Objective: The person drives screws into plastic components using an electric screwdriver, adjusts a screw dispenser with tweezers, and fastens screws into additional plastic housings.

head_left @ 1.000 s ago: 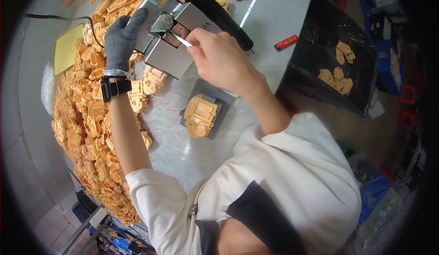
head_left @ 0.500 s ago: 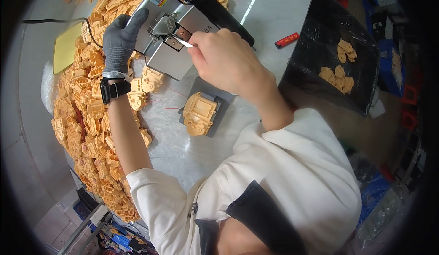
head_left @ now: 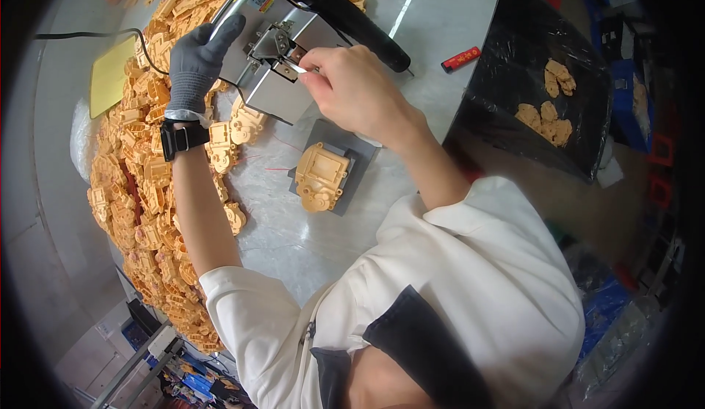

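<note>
At the nine o'clock side of the bench there is a big heap of orange-yellow plastic housings, hard, with hollows and rounded lugs. Beside it, the left hand, in a grey knitted glove, grasps the edge of a silver metal box, which lies towards eleven o'clock in the view, smooth, flat and square-cornered. The box is at three o'clock from this hand and at ten o'clock from the bare right hand; the left touches it directly and so is nearer. Its long axis I cannot tell surely, but the black handle along it runs from ten to four. At six o'clock from the box, one housing rests on a dark grey block. The right hand's fingertips pinch a thin white piece against the hinged metal fitting.
</note>
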Motion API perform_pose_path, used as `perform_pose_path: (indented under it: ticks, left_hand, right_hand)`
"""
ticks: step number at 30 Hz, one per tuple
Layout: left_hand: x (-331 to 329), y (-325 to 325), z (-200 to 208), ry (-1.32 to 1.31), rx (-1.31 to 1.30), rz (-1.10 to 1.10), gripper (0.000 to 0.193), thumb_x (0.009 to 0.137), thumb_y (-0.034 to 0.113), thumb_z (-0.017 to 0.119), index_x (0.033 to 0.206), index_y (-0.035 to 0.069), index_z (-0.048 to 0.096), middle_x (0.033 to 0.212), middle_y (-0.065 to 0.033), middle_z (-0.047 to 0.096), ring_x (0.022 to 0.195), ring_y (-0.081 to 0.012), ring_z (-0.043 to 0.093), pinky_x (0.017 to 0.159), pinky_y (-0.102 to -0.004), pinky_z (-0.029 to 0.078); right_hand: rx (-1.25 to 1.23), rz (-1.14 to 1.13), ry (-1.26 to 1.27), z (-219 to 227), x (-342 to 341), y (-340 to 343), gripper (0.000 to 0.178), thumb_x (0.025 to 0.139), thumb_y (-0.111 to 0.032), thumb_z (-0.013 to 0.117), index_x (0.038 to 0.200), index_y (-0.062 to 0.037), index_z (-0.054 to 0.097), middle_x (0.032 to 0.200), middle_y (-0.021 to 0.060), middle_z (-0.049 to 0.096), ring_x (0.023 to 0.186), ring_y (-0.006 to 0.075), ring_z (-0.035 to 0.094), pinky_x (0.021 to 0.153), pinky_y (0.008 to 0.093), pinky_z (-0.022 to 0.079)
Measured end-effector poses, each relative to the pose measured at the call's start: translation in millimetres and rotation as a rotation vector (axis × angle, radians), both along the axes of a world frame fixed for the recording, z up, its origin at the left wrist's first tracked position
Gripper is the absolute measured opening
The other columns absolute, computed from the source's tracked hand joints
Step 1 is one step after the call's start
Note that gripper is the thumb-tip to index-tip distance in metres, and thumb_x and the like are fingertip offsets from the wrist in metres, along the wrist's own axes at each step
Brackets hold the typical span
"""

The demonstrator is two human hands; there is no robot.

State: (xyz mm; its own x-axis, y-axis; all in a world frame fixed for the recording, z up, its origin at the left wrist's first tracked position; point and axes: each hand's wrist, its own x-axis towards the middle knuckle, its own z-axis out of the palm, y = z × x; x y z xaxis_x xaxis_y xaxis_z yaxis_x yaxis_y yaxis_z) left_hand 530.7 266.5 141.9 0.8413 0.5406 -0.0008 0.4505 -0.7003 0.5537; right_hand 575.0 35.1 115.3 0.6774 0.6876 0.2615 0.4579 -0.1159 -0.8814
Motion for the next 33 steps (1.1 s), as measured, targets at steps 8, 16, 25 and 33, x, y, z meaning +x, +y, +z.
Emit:
perform_pose_path:
  ticks: [8,16,25,33]
  left_hand:
    - [5.4,24.5,-3.9,0.009,-0.123,-0.011,0.069,0.068,0.066,0.064,0.081,-0.002,0.066,0.064,-0.0026,0.056,0.062,-0.0122,0.051,0.059,-0.0266,0.04]
    - [5.6,31.3,-9.6,-0.053,-0.103,-0.002,0.07,0.069,0.066,0.062,0.082,-0.002,0.066,0.064,-0.0038,0.056,0.062,-0.013,0.052,0.059,-0.0276,0.041]
    - [6.2,22.9,-1.8,0.019,-0.073,-0.013,0.072,0.067,0.066,0.063,0.086,-0.003,0.066,0.067,-0.0051,0.058,0.064,-0.0139,0.055,0.063,-0.0279,0.043]
    - [5.7,29.6,-6.2,0.022,-0.144,0.023,0.07,0.068,0.064,0.065,0.086,-0.003,0.066,0.067,-0.0026,0.056,0.064,-0.012,0.051,0.061,-0.0264,0.04]
  right_hand:
    - [0.147,0.034,0.22,-27.0,-2.1,1.0,0.019,0.085,-0.013,0.061,0.097,0.002,0.064,0.07,0.0103,0.066,0.059,0.0081,0.059,0.053,0.0239,0.044]
    - [0.136,0.034,0.155,-2.2,6.9,-10.2,0.02,0.085,-0.014,0.062,0.096,0.0023,0.064,0.067,0.0105,0.065,0.057,0.0084,0.059,0.053,0.0231,0.045]
    - [-0.255,-0.002,-0.1,8.9,2.6,4.9,0.013,0.082,-0.009,0.058,0.083,0.001,0.066,0.07,0.0207,0.062,0.067,0.0358,0.061,0.061,0.0393,0.05]
    - [0.088,0.034,0.167,-19.5,7.9,7.7,0.017,0.085,-0.013,0.061,0.089,0.0029,0.064,0.06,0.0084,0.061,0.052,0.0095,0.053,0.051,0.0239,0.041]
